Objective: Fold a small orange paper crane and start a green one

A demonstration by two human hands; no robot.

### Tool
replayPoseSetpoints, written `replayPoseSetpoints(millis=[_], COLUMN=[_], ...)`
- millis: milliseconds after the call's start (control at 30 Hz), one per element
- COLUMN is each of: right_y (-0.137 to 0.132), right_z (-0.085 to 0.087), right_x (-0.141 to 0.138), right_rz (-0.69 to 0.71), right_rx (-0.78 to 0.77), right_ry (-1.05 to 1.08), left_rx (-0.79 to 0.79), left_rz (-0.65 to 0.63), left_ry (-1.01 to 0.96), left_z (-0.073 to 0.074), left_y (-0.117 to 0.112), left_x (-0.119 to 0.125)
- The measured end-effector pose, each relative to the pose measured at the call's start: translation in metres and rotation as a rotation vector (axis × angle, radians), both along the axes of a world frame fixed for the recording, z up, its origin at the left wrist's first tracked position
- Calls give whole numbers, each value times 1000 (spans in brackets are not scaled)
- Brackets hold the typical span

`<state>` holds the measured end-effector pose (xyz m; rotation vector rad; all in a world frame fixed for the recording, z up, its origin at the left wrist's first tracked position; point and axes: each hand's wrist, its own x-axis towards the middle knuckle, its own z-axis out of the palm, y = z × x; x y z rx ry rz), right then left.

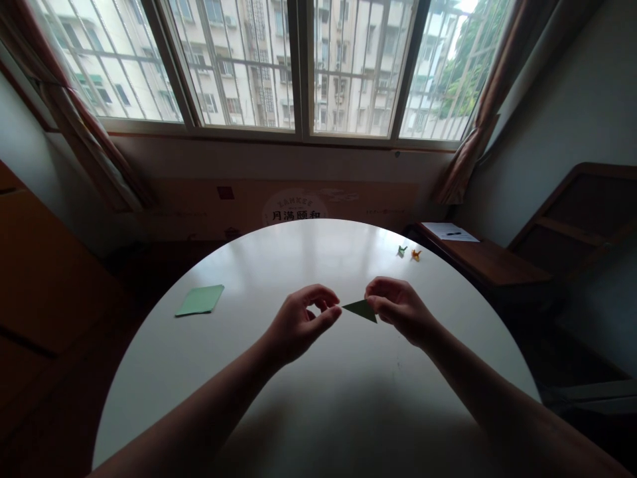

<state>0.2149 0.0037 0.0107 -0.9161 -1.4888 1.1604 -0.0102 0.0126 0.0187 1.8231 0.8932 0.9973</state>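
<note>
A small dark-green piece of paper (363, 309), folded into a triangle, is held above the white table between my two hands. My right hand (395, 305) pinches its right side between thumb and fingers. At the paper's pointed left corner, the thumb and forefinger of my left hand (311, 313) come together in a pinch, the other fingers curled. To the left on the table lies a stack of light green square paper (200, 300). Two small folded paper figures, one green (402, 251) and one orange (415, 255), stand at the far right of the tabletop.
The round white table (318, 398) curves away in front of me. Beyond its right edge, a wooden side surface (492, 262) carries a white sheet (442, 231) with a dark pen (453, 233). Behind are a printed orange box or panel (199, 192), curtains and a barred window.
</note>
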Motion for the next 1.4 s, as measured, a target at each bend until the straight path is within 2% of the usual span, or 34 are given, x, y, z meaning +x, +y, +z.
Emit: replayPoseSetpoints(millis=[167,300,467,667,900,1100,1400], right_y=[-6,-6,-6,-4,-4,-5,3], right_z=[-3,-3,-4,-6,-9,-7,-6], right_x=[-11,-10,-7,-5,-9,-11,4], right_rz=[54,126,231,351,354,362,420], right_rx=[-7,21,-23,-73,-118,-241,-386], right_ry=[-9,-79,-223,-272,-249,-213,-191], left_rx=[-120,-121,-109,-169,-155,-185,-237], left_rz=[-3,14,-60,-133,-133,-117,-79], left_ry=[-8,71,213,223,229,245,194], left_z=[-3,-1,0,-3,-2,0,1], left_y=[-5,-2,-4,-2,-4,-2,5], left_x=[7,5,4,4,5,3,-1])
